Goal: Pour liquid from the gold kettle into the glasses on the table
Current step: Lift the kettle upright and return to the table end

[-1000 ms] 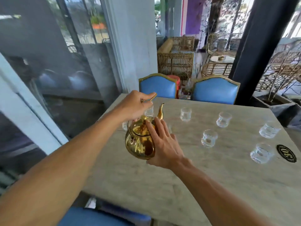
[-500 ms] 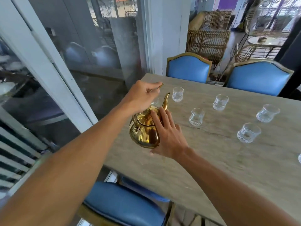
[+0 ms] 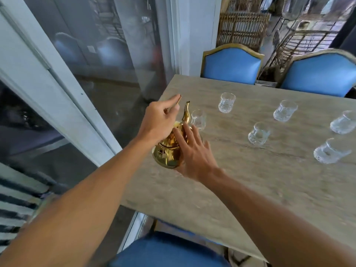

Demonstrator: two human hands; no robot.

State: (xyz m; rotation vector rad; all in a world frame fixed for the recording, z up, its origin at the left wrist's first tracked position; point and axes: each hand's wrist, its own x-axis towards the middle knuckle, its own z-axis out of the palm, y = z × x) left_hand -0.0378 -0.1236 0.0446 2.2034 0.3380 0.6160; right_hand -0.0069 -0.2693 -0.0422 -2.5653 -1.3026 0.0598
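Note:
The gold kettle hangs above the table's left edge, its curved spout pointing away toward a clear glass. My left hand is closed on the kettle's gold handle from above. My right hand lies flat against the kettle's right side, fingers spread on the lid and body. Several more clear glasses stand on the stone table: one farther back, one in the middle, others to the right.
Two blue chairs with gold frames stand at the table's far side, and another blue seat is below me. A glass wall with white frames runs along the left. Wicker furniture stands behind.
The view has swung left and down, so the glasses sit further right in frame. Both hands keep the same hold on the kettle, with its spout near the closest glass.

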